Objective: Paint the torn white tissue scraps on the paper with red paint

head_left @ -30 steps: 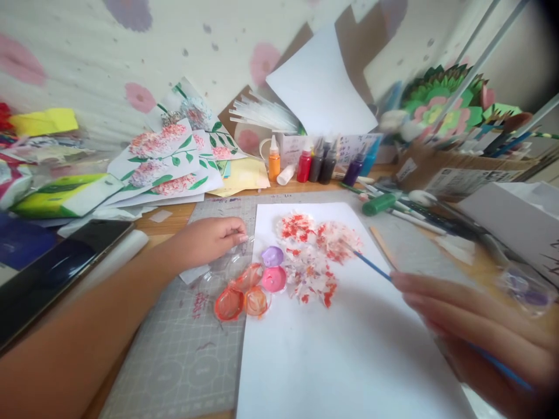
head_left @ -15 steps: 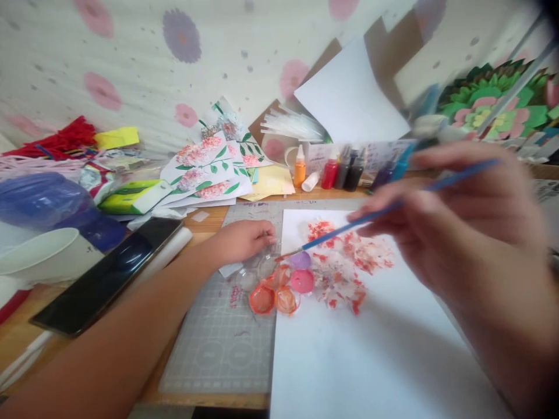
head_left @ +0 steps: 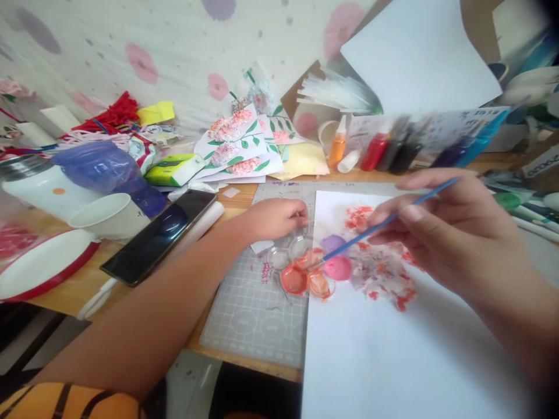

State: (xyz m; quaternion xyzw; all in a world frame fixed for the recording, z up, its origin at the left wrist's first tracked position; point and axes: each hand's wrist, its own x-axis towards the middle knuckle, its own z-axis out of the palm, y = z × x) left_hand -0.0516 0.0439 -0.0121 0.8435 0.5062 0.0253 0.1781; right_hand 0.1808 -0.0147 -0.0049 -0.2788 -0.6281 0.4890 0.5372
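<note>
My right hand (head_left: 458,233) grips a blue-handled paintbrush (head_left: 362,235), its tip pointing down to the left into a flower-shaped clear paint palette (head_left: 300,247). Orange, pink and purple paint sit in several of its round wells, while others look clear. Fingers curled, my left hand (head_left: 279,218) pinches the far side of the palette; the exact contact is partly hidden. Under the palette's right side lies a white sheet of paper (head_left: 371,349), bearing red and pale painted blotches (head_left: 384,273). My right hand covers part of them.
A grey cutting mat (head_left: 244,308) lies beneath. Left are a black phone (head_left: 166,235), a paper cup (head_left: 109,215) and a red-rimmed plate (head_left: 82,262). Behind stand an orange bottle (head_left: 338,145), a red bottle (head_left: 374,151) and darker ones, beside flower paintings (head_left: 240,145).
The view has shifted, so the desk's contents appear further right and more of its left side shows. The brush tip has moved from a clear well to the orange-painted wells.
</note>
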